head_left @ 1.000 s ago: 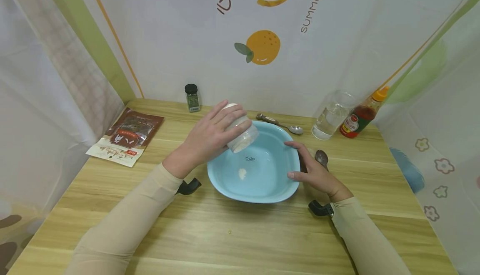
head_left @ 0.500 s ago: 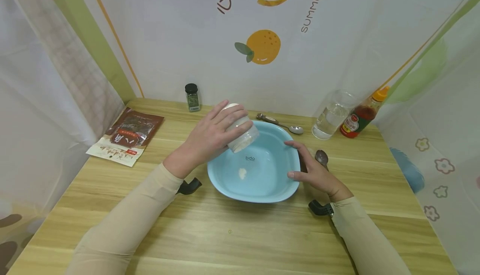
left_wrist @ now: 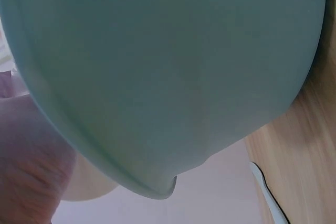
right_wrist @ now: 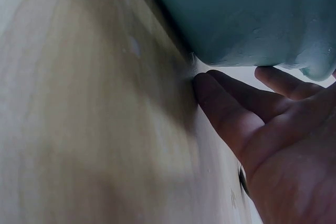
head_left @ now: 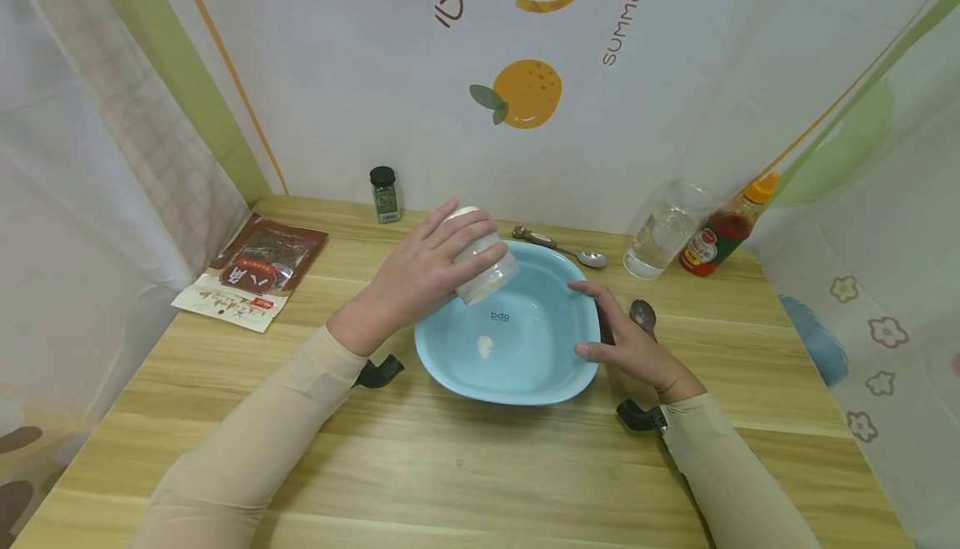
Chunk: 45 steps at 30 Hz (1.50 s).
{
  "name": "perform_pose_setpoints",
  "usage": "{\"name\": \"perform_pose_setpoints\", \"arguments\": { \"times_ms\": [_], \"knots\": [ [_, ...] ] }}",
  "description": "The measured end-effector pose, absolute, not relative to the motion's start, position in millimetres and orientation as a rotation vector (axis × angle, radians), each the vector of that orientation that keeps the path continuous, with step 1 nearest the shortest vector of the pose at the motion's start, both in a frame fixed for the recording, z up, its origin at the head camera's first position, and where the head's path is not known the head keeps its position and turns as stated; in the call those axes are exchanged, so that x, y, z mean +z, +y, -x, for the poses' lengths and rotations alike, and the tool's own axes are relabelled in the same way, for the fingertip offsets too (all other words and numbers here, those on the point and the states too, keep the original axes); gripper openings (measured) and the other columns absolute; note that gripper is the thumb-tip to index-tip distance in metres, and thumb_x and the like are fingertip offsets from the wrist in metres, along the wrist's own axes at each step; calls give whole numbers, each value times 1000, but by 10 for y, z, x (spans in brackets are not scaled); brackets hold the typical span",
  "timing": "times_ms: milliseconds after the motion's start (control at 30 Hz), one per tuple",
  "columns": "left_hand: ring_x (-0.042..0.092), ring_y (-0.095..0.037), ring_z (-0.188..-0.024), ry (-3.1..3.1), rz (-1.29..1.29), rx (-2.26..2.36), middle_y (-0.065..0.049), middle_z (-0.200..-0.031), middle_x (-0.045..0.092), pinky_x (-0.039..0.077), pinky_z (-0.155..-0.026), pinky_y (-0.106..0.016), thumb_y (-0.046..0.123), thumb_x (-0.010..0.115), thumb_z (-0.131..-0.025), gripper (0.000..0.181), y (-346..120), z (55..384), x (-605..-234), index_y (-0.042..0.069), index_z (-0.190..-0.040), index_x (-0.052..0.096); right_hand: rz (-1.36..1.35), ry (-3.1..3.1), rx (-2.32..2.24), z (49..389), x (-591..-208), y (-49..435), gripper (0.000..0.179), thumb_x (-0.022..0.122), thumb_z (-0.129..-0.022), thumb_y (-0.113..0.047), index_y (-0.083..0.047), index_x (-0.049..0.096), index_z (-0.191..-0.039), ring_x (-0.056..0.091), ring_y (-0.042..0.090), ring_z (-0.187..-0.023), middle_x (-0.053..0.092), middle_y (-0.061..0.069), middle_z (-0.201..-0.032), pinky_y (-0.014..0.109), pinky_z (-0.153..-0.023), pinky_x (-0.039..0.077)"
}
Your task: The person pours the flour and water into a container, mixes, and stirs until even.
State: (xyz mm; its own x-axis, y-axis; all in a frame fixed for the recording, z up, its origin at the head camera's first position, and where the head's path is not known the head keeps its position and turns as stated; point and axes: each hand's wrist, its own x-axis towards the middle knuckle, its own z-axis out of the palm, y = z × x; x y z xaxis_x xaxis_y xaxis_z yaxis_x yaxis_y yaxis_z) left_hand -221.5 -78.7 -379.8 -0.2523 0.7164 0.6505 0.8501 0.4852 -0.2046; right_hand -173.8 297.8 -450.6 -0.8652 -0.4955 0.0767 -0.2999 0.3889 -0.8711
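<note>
My left hand (head_left: 431, 257) grips a clear plastic jar (head_left: 487, 276) with a white base, tilted mouth-down over the blue basin (head_left: 540, 357). Inside the basin a small patch of white powder (head_left: 485, 346) lies on the bottom, left of the "bdo" print. On the basin's right side my right hand (head_left: 633, 345) holds the rim, thumb and index fingertip reaching over the edge. In the right wrist view the other fingers (right_wrist: 231, 111) lie against the basin's outer wall, near the wooden table. The left wrist view is mostly filled by the basin's outer wall (left_wrist: 173, 77).
A green spice bottle (head_left: 385, 197) and a brown-and-white packet (head_left: 258, 270) stand or lie at the left. Behind the basin is a spoon (head_left: 588, 259); another spoon (head_left: 642, 313) is by my right hand. A glass of water (head_left: 660, 237) and a red sauce bottle (head_left: 716, 237) stand back right.
</note>
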Motion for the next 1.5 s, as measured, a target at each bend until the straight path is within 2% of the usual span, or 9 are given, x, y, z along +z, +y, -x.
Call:
{"name": "perform_pose_setpoints", "arguments": {
  "times_ms": [533,1133,1433,1500],
  "knots": [
    [54,-36,-148,-2017,1290,-214,-15,-152,63,23,-137,-52,-9,85,-88,68,-768,2231,-3797,17,-147,64,724,2430,-1494,1736,-4505,2975,87,79,-99,-15,-22,30,-171,39,49,-153,20,19,-179,23,-109,49],
    [52,-34,-151,-2018,1290,-183,-14,-154,63,22,-138,-51,-8,87,-89,68,-765,2228,-3792,18,-148,65,707,2450,-1477,1735,-4507,2977,88,80,-99,-20,-23,31,-171,35,48,-156,20,18,-180,21,-111,44],
    [53,-34,-151,-1993,1291,-179,-14,-153,63,23,-137,-51,-8,83,-93,63,-756,2231,-3806,18,-147,65,714,2469,-1461,1735,-4511,2978,88,80,-98,-22,-23,31,-171,36,47,-156,22,17,-179,22,-113,42],
    [53,-34,-151,-1987,1292,-179,-14,-153,63,24,-137,-52,-8,83,-93,63,-755,2233,-3808,18,-147,64,714,2472,-1459,1735,-4512,2976,88,80,-98,-22,-23,31,-171,35,47,-156,22,17,-180,29,-115,43]
  ]
}}
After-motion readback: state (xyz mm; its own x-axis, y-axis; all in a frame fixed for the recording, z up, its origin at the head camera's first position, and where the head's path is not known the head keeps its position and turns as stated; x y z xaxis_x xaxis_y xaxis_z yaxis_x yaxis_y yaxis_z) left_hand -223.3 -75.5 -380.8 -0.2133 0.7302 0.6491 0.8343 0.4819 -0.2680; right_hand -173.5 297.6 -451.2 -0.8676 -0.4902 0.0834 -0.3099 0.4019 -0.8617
